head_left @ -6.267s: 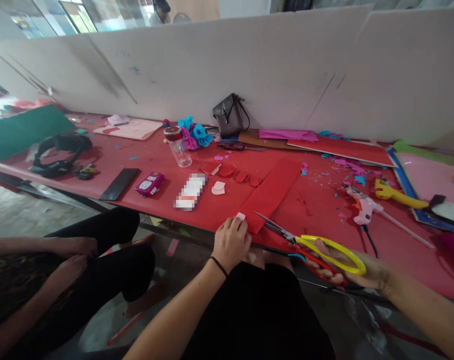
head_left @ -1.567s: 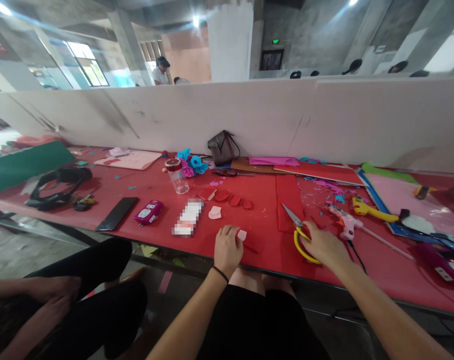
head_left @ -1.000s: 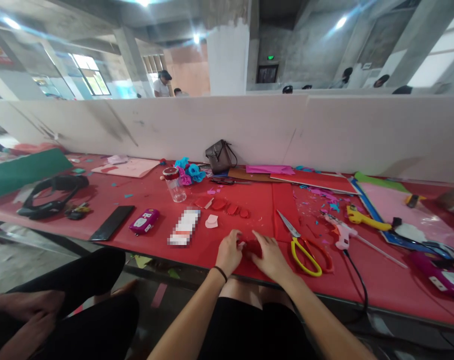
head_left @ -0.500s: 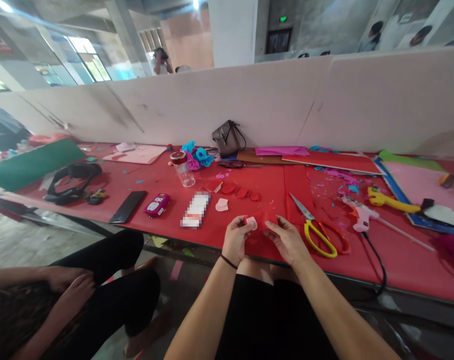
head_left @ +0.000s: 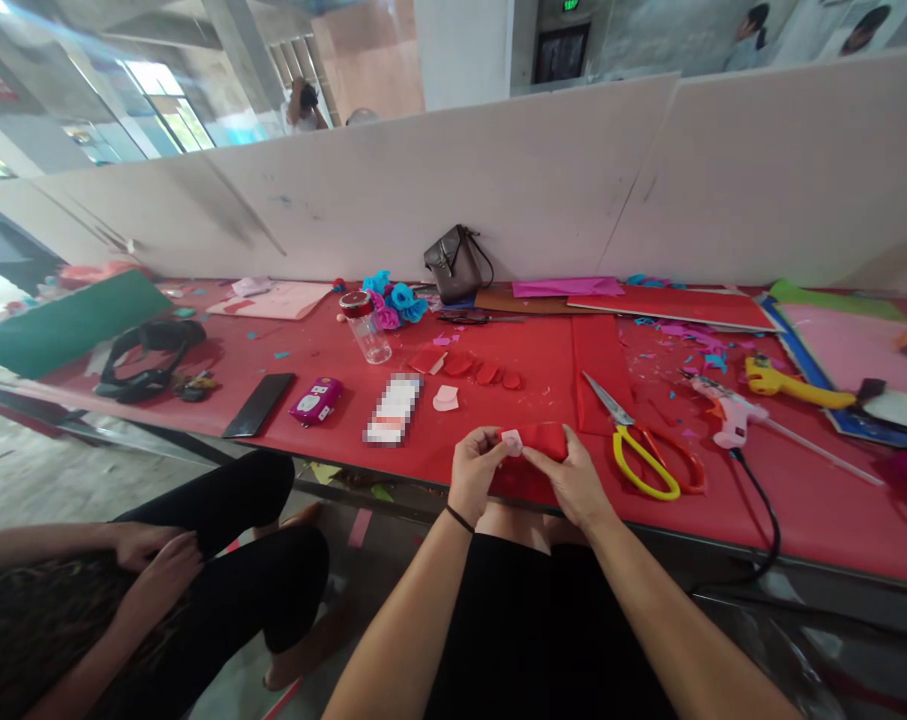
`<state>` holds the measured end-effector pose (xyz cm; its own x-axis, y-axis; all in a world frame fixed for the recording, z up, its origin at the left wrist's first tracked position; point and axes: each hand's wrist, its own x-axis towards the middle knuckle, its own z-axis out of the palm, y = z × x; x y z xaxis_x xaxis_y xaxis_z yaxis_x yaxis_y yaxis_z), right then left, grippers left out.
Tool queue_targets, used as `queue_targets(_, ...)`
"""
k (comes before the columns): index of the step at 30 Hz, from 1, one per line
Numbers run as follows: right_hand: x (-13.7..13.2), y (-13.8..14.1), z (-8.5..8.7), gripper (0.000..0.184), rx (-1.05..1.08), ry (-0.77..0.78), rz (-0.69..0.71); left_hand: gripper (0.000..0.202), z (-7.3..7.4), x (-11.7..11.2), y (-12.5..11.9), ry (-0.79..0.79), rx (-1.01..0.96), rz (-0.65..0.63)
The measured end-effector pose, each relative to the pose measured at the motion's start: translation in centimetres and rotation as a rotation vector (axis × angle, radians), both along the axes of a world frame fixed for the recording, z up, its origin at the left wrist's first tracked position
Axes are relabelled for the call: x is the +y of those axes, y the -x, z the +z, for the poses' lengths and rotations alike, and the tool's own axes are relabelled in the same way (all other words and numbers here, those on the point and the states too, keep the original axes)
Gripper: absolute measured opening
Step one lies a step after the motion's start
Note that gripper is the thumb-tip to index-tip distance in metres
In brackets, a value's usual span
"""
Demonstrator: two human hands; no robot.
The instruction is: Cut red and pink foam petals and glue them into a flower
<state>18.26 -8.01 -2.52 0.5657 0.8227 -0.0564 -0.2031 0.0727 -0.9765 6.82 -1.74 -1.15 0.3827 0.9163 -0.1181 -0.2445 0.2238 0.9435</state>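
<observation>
Holding a pink piece (head_left: pixel 513 443) and red strip (head_left: pixel 545 440) was the left hand (head_left: pixel 474 468); right hand (head_left: pixel 576 482) gripped the same strip. Both were left of the scissors (head_left: pixel 621 420).

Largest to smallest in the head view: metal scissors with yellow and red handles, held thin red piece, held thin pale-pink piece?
Metal scissors with yellow and red handles
Held thin red piece, partly hidden
Held thin pale-pink piece
</observation>
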Motion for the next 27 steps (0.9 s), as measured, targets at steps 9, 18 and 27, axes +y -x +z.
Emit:
queue_targets(9, 0.2, -0.2, -0.5, 0.045, 0.127, -0.065, -0.013, 0.036, 0.3, -1.1, 0.5, -0.001, -0.049, -0.021)
queue_targets(18, -0.3, 0.1, 0.1, 0.043, 0.266, -0.115, -0.009, 0.032, 0.4, -1.5, 0.5, -0.018, -0.044, 0.007)
queue_targets(27, -0.6, 0.6, 1.5, 0.046, 0.226, -0.085, 0.016, 0.029, 2.2, -1.4, 0.8, 0.062, 0.022, -0.064)
